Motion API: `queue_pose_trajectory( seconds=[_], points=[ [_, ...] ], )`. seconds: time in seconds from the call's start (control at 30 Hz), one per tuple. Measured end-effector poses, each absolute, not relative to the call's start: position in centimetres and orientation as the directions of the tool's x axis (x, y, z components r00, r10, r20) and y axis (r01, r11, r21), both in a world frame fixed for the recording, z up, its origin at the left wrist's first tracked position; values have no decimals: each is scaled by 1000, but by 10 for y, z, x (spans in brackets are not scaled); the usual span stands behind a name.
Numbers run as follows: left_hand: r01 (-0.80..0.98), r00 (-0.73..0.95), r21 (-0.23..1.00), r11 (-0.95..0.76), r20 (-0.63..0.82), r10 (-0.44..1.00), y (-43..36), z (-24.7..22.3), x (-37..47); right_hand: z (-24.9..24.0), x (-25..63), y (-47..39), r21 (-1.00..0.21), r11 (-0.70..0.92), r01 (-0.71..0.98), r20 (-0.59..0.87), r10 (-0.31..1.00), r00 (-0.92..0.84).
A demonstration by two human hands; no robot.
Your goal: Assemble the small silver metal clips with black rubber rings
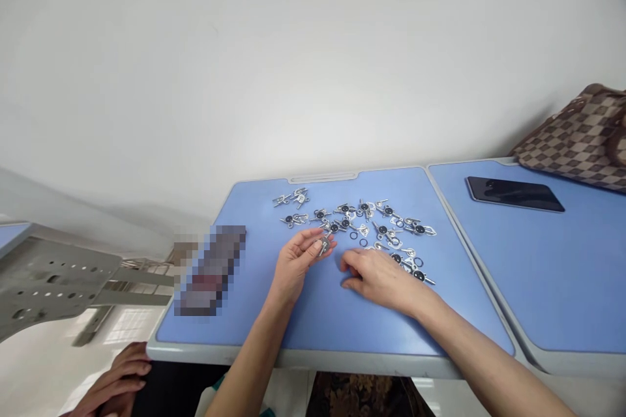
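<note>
My left hand (pixel 299 259) is raised a little above a blue desk (pixel 313 313) and pinches a small silver metal part (pixel 323 245) between thumb and fingers. My right hand (pixel 379 279) rests palm down on the desk just to the right, fingers curled toward the left hand, with nothing visibly held. Beyond both hands lies a scatter of several small silver metal parts with black centres (pixel 362 221) and a few loose black rings (pixel 362 242). A small separate cluster of parts (pixel 292 198) lies at the far left of the scatter.
A blurred-out object (pixel 210 268) lies on the desk's left side. A second blue desk (pixel 562 273) adjoins on the right, bearing a black phone (pixel 513 193) and a brown checked bag (pixel 581 137). Another person's hand (pixel 117 381) shows at bottom left, near a grey perforated metal frame (pixel 49 283).
</note>
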State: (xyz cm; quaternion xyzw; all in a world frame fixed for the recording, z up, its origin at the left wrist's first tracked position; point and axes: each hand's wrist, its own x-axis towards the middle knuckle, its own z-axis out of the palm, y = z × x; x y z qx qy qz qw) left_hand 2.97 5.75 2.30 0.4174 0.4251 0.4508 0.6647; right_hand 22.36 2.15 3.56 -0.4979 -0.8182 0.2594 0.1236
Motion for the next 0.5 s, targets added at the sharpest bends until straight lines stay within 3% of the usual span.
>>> queue_pose_trajectory(
  seconds=[0.17,0.3,0.4,0.5],
  points=[
    [-252,218,938,238,-185,958,56,24,32,31,219,23,-375,435,819,-44,873,-485],
    [-229,229,935,271,-219,948,55,27,32,25,215,30,-316,358,879,-6,925,-379],
    [-214,257,929,302,-245,935,55,27,31,23,214,34,-440,276,855,24,955,-296],
    [-220,277,916,336,-271,922,56,26,30,25,214,36,-668,228,708,89,969,-228]
  ],
)
